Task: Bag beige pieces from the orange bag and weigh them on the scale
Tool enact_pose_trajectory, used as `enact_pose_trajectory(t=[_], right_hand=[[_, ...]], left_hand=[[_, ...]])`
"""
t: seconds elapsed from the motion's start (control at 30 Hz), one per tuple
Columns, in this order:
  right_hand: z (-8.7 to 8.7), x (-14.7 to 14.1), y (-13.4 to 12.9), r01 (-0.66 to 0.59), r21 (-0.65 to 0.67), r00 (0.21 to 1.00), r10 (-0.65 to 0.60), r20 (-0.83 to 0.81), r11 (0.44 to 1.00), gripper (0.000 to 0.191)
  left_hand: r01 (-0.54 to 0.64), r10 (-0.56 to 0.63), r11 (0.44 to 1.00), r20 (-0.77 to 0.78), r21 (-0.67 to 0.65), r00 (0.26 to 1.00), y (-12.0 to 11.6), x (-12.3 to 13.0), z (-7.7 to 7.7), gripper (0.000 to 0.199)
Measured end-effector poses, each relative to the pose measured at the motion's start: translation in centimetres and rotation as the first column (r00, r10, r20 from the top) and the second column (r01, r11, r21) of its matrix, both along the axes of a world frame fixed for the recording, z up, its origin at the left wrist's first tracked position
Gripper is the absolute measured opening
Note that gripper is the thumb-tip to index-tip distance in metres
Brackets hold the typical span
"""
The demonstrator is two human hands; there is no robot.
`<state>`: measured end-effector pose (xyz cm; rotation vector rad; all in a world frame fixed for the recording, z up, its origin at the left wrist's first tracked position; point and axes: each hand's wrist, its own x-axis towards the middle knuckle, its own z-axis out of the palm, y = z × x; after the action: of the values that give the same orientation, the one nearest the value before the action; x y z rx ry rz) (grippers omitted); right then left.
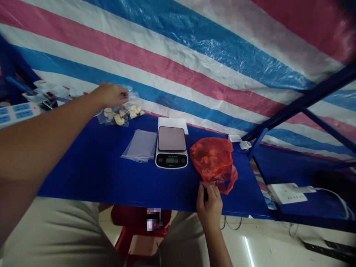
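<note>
My left hand (112,95) reaches to the far left of the table, fingers closed on the top of a clear zip bag (119,118) with pale, lumpy pieces inside. More such filled bags (135,110) lie against it. My right hand (210,202) rests at the table's front edge, fingers loosely bent and thumb a little apart. Its fingertips touch the near edge of a crumpled red plastic bag (213,157), with lumps showing through it. Between my hands stands a digital kitchen scale (171,139) with a bare platform. Flat clear zip bags (141,144) are stacked left of the scale.
White paper (174,121) lies behind the scale. A power strip (18,112) is at far left, another (287,193) at right. Blue metal posts (257,142) and a striped plastic sheet (178,70) bound the blue table (125,187). A red stool (140,218) stands below.
</note>
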<state>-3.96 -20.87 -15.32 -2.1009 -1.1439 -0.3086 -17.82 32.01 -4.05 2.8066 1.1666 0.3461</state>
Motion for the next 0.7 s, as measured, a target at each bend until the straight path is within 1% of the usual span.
enact_pose_trajectory(t=[0.1, 0.17, 0.2, 0.27, 0.33, 0.4, 0.43, 0.47, 0.5, 0.53, 0.57, 0.6, 0.63, 0.67, 0.7], right_hand=[[0.0, 0.0, 0.1, 0.003, -0.004, 1.0, -0.003, 0.006, 1.0, 0.015], [-0.1, 0.1, 0.1, 0.006, -0.007, 1.0, -0.006, 0.009, 1.0, 0.016], [-0.2, 0.1, 0.0, 0.007, -0.006, 1.0, -0.007, 0.008, 1.0, 0.016], [-0.3, 0.2, -0.2, 0.007, 0.006, 1.0, -0.007, -0.011, 1.0, 0.019], [-0.2, 0.0, -0.3, 0.025, 0.045, 0.998, -0.022, -0.067, 0.999, 0.02], [0.5, -0.5, -0.2, 0.072, 0.129, 0.979, -0.045, -0.198, 0.989, 0.021], [1.1, -0.8, 0.1, 0.086, 0.198, 0.952, -0.023, -0.304, 0.976, 0.025], [1.9, -1.2, 0.5, 0.086, 0.284, 0.902, 0.047, -0.43, 0.955, 0.032], [2.8, -1.6, 1.1, 0.074, 0.379, 0.814, 0.163, -0.557, 0.922, 0.042], [3.8, -1.9, 1.8, 0.058, 0.481, 0.687, 0.314, -0.655, 0.875, 0.051], [4.7, -2.3, 2.5, 0.056, 0.568, 0.534, 0.456, -0.712, 0.821, 0.057], [5.6, -2.6, 3.3, 0.073, 0.624, 0.394, 0.552, -0.735, 0.778, 0.058], [6.3, -2.9, 4.0, 0.102, 0.647, 0.287, 0.601, -0.746, 0.755, 0.056], [6.8, -3.1, 4.5, 0.135, 0.645, 0.208, 0.615, -0.761, 0.752, 0.053], [7.1, -3.2, 4.8, 0.171, 0.627, 0.153, 0.608, -0.779, 0.761, 0.049]], left_hand=[[0.098, -0.093, 0.994, 0.095, -0.049, 0.991, -0.9, -0.2, 1.3, 0.034], [0.156, -0.143, 0.985, 0.159, -0.075, 0.977, -2.5, -0.4, 2.8, 0.039], [0.171, -0.157, 0.983, 0.175, -0.072, 0.972, -3.6, -0.6, 3.9, 0.04], [0.204, -0.196, 0.979, 0.179, -0.025, 0.964, -6.6, -0.7, 6.2, 0.036], [0.23, -0.231, 0.973, 0.194, 0.024, 0.954, -10.4, -0.7, 8.7, 0.034], [0.266, -0.263, 0.964, 0.205, 0.016, 0.943, -14.5, -0.4, 10.6, 0.032], [0.313, -0.305, 0.95, 0.218, -0.004, 0.927, -16.6, -0.1, 11.3, 0.03], [0.385, -0.366, 0.923, 0.248, -0.03, 0.897, -18.6, 0.3, 11.6, 0.027], [0.471, -0.435, 0.88, 0.292, -0.066, 0.852, -20.5, 0.8, 11.7, 0.025], [0.556, -0.496, 0.825, 0.34, -0.102, 0.799, -22.3, 1.3, 11.4, 0.022], [0.632, -0.549, 0.762, 0.379, -0.14, 0.745, -23.9, 1.9, 10.9, 0.02], [0.695, -0.592, 0.698, 0.407, -0.172, 0.696, -25.3, 2.6, 10.2, 0.017], [0.742, -0.625, 0.643, 0.428, -0.191, 0.653, -26.5, 3.2, 9.4, 0.015], [0.774, -0.65, 0.601, 0.441, -0.199, 0.618, -27.5, 3.8, 8.6, 0.014], [0.794, -0.668, 0.577, 0.449, -0.191, 0.594, -28.3, 4.3, 7.7, 0.012]])
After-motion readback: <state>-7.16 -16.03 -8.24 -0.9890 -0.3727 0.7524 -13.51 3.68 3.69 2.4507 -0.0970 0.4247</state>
